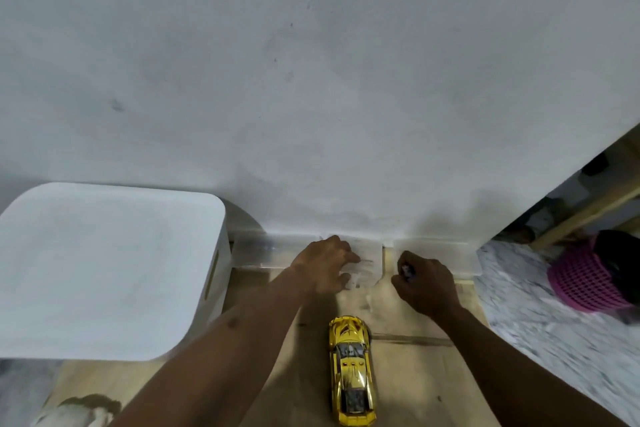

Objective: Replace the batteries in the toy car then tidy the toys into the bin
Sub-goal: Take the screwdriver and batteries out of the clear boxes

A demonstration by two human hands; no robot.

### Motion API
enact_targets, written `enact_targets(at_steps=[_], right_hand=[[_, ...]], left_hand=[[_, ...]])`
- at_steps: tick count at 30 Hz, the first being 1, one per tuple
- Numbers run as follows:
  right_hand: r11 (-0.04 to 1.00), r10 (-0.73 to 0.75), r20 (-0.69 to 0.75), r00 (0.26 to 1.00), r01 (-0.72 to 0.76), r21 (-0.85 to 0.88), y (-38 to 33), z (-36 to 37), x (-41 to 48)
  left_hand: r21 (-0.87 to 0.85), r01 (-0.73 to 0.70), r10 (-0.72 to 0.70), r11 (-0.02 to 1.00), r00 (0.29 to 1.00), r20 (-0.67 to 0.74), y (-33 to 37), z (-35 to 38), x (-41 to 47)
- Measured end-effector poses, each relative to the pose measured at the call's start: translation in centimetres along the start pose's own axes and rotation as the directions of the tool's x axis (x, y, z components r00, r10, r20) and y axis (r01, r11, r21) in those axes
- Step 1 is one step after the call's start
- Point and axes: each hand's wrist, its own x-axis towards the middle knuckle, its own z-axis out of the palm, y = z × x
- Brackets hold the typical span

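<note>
A shiny yellow toy car [352, 371] stands upright on its wheels on the brown cardboard floor, nose pointing away from me, between my two forearms. My left hand [325, 265] reaches forward to a clear plastic container [367, 265] by the foot of the wall; its fingers rest on the clear plastic. My right hand [424, 282] is curled closed around a small dark object that shows at the thumb; I cannot tell what it is. A white lidded bin [107, 263] stands at the left.
A white wall fills the upper view. A pink mesh basket [585, 281] with something dark in it sits on the marble floor at right, below a wooden frame [588, 215]. A second clear box [436, 253] sits along the skirting.
</note>
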Motion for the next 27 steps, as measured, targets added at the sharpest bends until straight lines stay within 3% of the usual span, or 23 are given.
enact_targets(at_steps=[4,12,16,21,24,27], right_hand=[[0.993,-0.049,0.146,0.988,0.063,-0.098,-1.3,0.7,1.9],[0.995,-0.098,0.036,0.995,0.098,-0.001,-2.0,1.8,2.5],[0.998,-0.064,0.049,0.997,0.065,-0.006,-1.2,2.1,0.7],[0.999,0.042,0.173,0.984,-0.046,0.021,0.3,3.6,-3.7],[0.987,0.158,0.234,0.959,-0.156,-0.03,0.6,4.7,-6.7],[0.981,0.195,0.189,0.962,-0.187,-0.059,0.3,5.2,-8.4]], left_hand=[[0.083,0.034,-0.032,0.996,0.999,-0.022,0.9,0.8,0.7],[0.271,0.02,0.004,0.962,0.996,-0.09,1.7,2.8,0.8],[0.187,0.069,-0.044,0.98,0.99,-0.132,2.1,3.0,0.6],[0.003,0.093,-0.093,0.996,0.995,-0.02,2.1,0.8,-0.4],[0.03,0.057,-0.056,0.998,0.998,-0.02,1.5,-0.6,-2.2],[0.056,0.108,-0.106,0.993,0.993,-0.043,0.5,-1.6,-4.4]])
